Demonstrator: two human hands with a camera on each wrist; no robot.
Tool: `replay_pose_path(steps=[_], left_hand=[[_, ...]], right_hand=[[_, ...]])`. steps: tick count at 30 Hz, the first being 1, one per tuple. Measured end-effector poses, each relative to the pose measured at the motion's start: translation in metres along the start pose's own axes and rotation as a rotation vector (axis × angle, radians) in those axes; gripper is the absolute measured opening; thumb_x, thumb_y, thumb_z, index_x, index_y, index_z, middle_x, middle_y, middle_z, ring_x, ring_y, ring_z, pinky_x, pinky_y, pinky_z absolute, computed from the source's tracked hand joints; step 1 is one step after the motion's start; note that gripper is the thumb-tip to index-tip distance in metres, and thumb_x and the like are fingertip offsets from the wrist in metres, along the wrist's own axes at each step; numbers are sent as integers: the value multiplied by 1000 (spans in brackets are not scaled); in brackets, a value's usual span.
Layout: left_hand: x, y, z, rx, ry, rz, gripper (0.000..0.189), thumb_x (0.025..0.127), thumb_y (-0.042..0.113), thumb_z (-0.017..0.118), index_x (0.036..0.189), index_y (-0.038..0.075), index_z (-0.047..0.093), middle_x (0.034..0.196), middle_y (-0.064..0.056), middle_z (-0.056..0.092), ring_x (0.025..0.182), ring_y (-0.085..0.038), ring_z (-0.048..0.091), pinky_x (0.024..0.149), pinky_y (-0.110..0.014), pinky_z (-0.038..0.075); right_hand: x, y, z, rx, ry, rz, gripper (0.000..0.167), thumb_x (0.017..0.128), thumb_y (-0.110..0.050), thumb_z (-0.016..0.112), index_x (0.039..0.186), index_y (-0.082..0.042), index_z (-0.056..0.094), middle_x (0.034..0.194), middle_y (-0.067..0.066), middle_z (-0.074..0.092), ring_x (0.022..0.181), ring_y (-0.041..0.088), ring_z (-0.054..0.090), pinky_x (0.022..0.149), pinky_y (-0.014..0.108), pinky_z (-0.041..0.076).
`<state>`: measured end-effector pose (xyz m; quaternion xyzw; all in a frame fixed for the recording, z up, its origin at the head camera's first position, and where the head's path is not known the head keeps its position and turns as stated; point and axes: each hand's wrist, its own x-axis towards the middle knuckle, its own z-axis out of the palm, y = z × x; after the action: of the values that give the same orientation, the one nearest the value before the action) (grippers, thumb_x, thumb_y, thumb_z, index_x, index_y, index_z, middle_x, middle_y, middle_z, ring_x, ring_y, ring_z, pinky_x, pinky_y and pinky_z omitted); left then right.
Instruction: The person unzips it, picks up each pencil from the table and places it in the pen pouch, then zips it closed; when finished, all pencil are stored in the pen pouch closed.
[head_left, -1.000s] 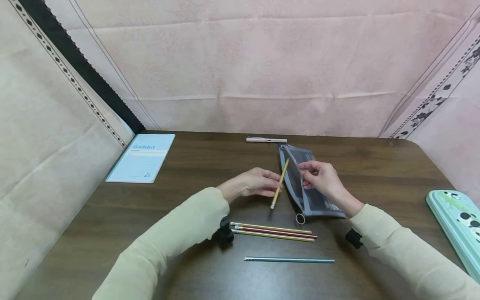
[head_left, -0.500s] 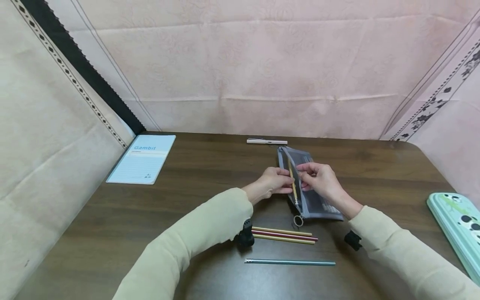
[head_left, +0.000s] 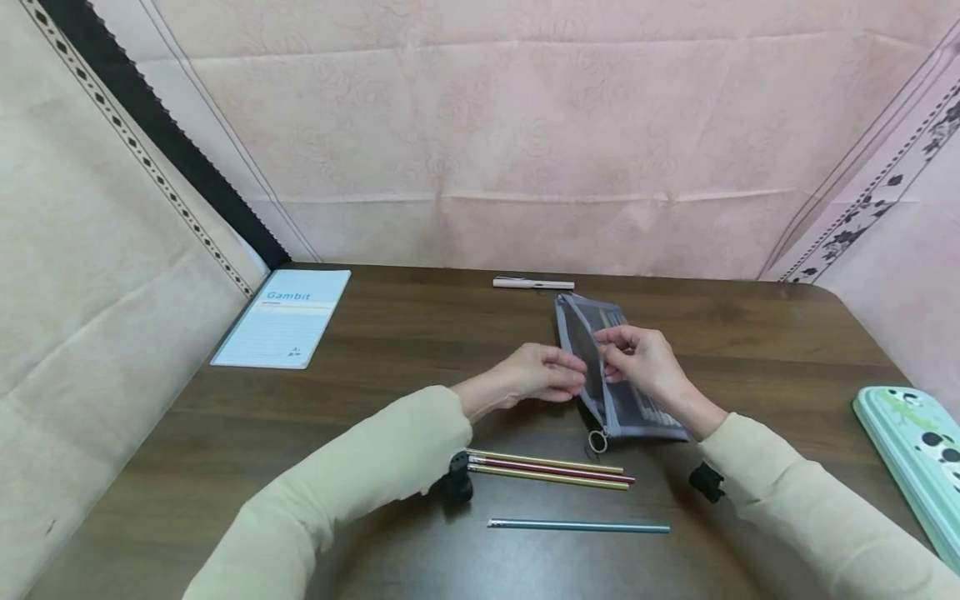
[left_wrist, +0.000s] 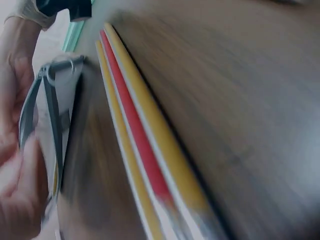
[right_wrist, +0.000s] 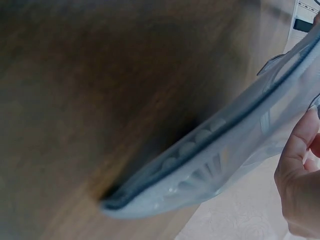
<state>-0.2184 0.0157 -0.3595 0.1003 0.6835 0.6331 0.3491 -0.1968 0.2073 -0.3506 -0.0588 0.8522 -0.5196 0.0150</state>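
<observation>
A grey mesh zip pencil pouch (head_left: 626,417) lies right of centre, its mouth gaping to the left and a ring at its near end. My right hand (head_left: 641,362) pinches the upper edge of that opening between thumb and fingers. Slim shapes show through the mesh in the right wrist view, inside the pouch (right_wrist: 200,165). With nothing in its loosely bent fingers, my left hand (head_left: 534,375) is right beside the mouth. Nearer to me lie a red pencil (head_left: 555,466) and two gold pencils; the left wrist view shows the red pencil (left_wrist: 132,110) between them.
A blue pencil (head_left: 577,526) lies alone in front of the group. Behind the pouch is a white pen (head_left: 532,283). A light blue notebook (head_left: 285,321) sits at the far left, and a mint green case (head_left: 911,467) at the right edge of the table (head_left: 375,517).
The left hand carried a yellow pencil right to the pouch, put it in at the mouth and let go, then drew back slightly left. The right hand keeps its hold on the edge.
</observation>
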Motion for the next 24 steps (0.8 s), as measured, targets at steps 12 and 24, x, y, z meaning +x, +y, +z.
replay_pose_path(steps=[12, 24], left_hand=[[-45, -24, -29, 615, -283, 68, 14, 81, 2, 72, 95, 3, 70, 82, -3, 71, 73, -6, 64, 69, -20, 54], [-48, -24, -25, 875, -303, 193, 9, 80, 4, 73, 87, 10, 71, 76, 3, 67, 68, -1, 59, 65, -14, 50]], right_hand=[[-2, 0, -3, -18, 16, 2, 29, 91, 2, 55, 118, 11, 56, 81, 14, 59, 59, 7, 59, 57, 23, 57], [-1, 2, -4, -24, 14, 9, 29, 91, 2, 53, 119, 10, 56, 86, 20, 59, 60, 7, 59, 57, 23, 57]])
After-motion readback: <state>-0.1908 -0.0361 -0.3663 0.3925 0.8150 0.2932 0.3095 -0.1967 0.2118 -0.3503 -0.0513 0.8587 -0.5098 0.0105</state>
